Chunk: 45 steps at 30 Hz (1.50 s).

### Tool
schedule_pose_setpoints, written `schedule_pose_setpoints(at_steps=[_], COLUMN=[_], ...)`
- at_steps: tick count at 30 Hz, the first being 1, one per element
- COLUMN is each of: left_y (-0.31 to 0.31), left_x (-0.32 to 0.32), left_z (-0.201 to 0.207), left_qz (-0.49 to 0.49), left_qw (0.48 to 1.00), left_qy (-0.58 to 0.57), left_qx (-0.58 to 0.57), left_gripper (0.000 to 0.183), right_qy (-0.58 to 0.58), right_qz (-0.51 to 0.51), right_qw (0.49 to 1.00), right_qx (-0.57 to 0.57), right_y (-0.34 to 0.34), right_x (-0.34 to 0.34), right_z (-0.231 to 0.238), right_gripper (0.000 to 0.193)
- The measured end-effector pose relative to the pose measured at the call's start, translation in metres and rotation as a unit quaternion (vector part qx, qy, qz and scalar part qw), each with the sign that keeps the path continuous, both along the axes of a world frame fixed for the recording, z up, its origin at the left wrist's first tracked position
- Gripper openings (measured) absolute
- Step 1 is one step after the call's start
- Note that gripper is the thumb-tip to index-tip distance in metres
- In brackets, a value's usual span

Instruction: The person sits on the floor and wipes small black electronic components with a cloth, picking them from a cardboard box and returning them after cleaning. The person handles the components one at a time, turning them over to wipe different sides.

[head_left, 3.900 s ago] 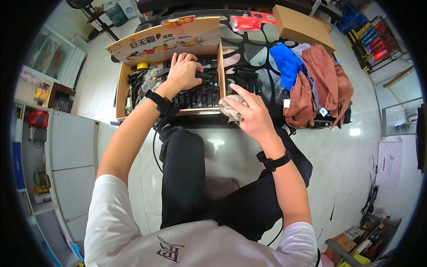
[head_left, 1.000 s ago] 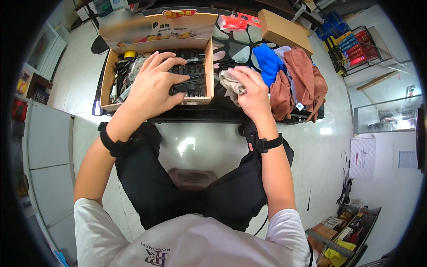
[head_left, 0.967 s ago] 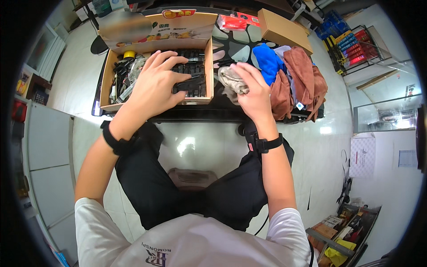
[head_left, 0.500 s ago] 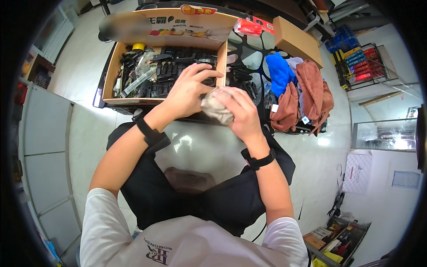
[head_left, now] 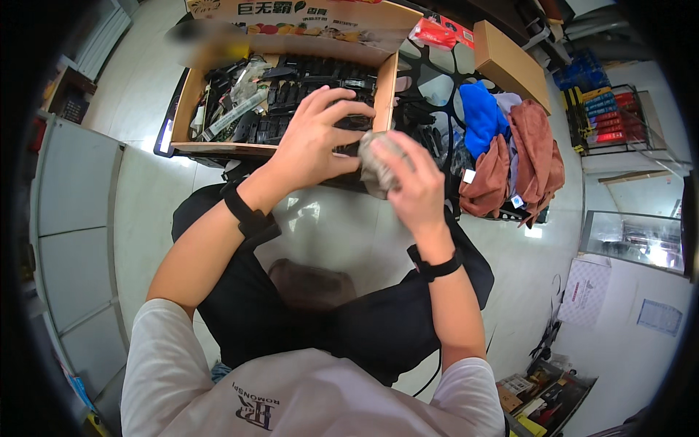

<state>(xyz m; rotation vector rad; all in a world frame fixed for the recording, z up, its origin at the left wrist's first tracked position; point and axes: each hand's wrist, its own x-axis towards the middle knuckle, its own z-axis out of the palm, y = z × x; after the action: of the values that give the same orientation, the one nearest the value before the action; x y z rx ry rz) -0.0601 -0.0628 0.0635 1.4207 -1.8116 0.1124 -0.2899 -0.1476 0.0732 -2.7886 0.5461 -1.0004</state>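
My right hand (head_left: 416, 178) grips a crumpled greyish-beige cloth (head_left: 377, 166), fingers bent over its top. My left hand (head_left: 313, 142) is just left of the cloth, over the near right part of a cardboard box (head_left: 389, 91). Its fingers are spread and curved, their tips close to the cloth; dark things show between them, and I cannot make out whether any touches the hand. Rows of small black parts (head_left: 287, 95) fill the right of the box. Loose dark pieces and clear plastic wrapping (head_left: 247, 84) lie in its left part.
Right of the box, a black-and-white patterned table (head_left: 437, 84) bears brown cloths (head_left: 535, 135), a blue cloth (head_left: 478, 120), a red package (head_left: 435, 33) and a closed brown carton (head_left: 512, 62). White cabinets (head_left: 76, 182) stand at left, a rack of colourful boxes (head_left: 608, 116) at right.
Both hands and the cloth have shifted right in the picture. The view has turned slightly, moving the box and cloths rightward too. My left fingers remain spread, and the cloth stays in my right hand.
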Motion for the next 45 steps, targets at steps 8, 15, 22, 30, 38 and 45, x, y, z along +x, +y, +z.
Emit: schedule_pose_setpoints(at_steps=[8,15,22,30,38,45], left_y=[-0.007,-0.003,-0.008,-0.007,-0.005,0.005], left_x=[-0.008,-0.021,-0.018,-0.019,-0.022,-0.011], left_z=[-0.006,-0.002,-0.007,-0.008,-0.003,0.01], left_qz=[0.004,0.029,0.018,0.027,-0.002,0.045], left_qw=[0.999,0.999,1.0,0.999,1.0,0.998], left_qy=[-0.041,-0.016,0.006,-0.031,-0.024,-0.023], left_qx=[0.0,0.03,0.024,-0.003,-0.011,-0.043], left_gripper=[0.034,0.032,0.028,0.044,0.042,0.036], right_qy=[-0.029,-0.022,-0.006,-0.064,-0.068,0.03], right_qz=[0.033,0.033,0.012,0.086,0.111,0.006], right_qw=[0.999,0.999,0.999,0.994,0.991,0.986], right_qx=[-0.022,0.012,0.032,0.028,0.023,0.166], right_y=[0.019,-0.011,-0.008,0.001,0.016,-0.045], right_x=[0.002,-0.01,-0.006,-0.007,-0.007,-0.046], right_z=[-0.001,0.009,-0.01,-0.007,-0.002,0.0], right_gripper=[0.066,0.063,0.071,0.06,0.068,0.058])
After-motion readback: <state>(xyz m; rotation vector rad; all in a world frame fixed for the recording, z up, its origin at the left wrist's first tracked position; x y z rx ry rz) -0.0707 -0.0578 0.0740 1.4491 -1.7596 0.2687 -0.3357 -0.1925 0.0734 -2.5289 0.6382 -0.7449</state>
